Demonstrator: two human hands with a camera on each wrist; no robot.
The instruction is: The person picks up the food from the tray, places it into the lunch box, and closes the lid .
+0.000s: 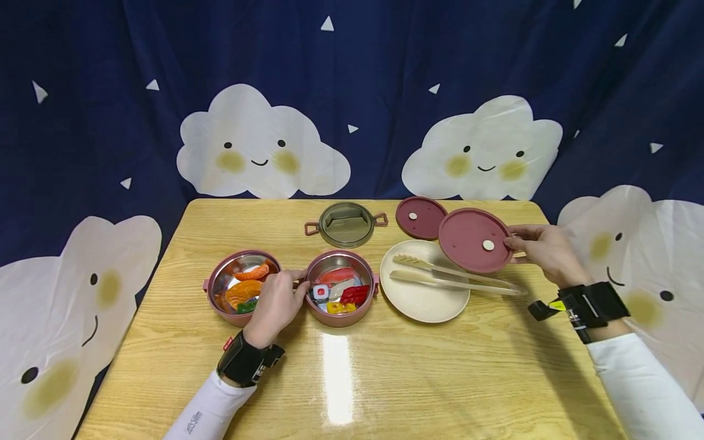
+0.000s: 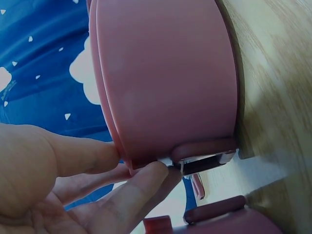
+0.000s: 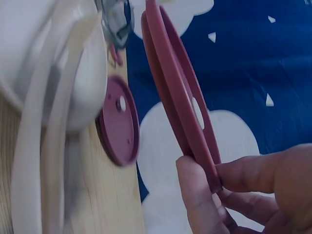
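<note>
In the frame's right half, the right hand (image 1: 550, 252) pinches the pink lid (image 1: 469, 239) by its edge; near center, the left hand (image 1: 277, 304) grips the pink bowl (image 1: 337, 319) at its rim. Firm, gentle fingers should prevent tilting the bowl.

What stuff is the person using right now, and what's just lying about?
In use, it seems:
- red lid, held in the right hand
- middle pot, touched by the left hand
- food pieces inside it

Lying about, it seems:
- left pot, though it has food too
- other red lid
- lid with handles
- plate
- tongs
</note>
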